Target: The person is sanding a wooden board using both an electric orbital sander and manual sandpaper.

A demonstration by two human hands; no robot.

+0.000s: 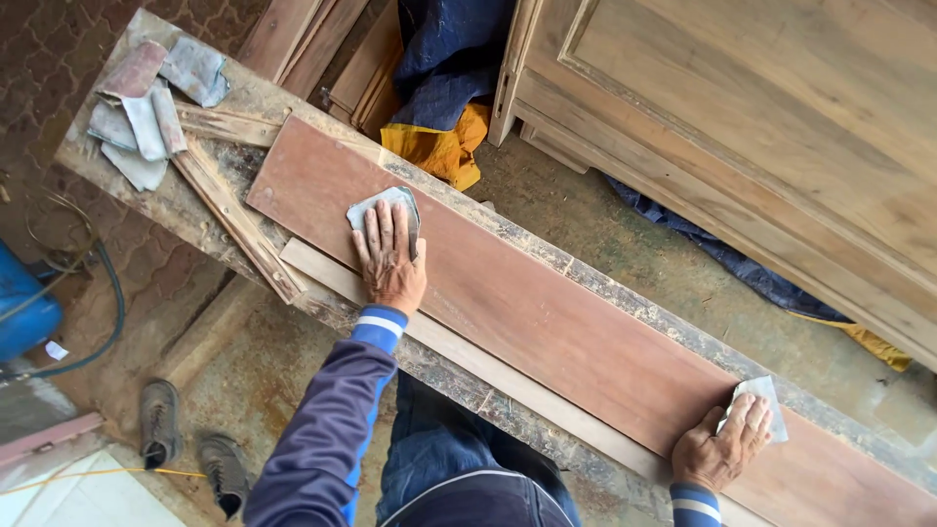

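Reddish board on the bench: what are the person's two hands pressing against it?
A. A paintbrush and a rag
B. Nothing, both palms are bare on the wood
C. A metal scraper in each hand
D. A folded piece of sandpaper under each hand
D: the left hand lies flat on a grey folded sandpaper sheet and the right hand on another sheet, both on the reddish board.

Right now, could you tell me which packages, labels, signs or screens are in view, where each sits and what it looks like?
None in view: no package, label, sign or screen.
Both hands, left hand and right hand, press grey sandpaper sheets on a reddish plank.
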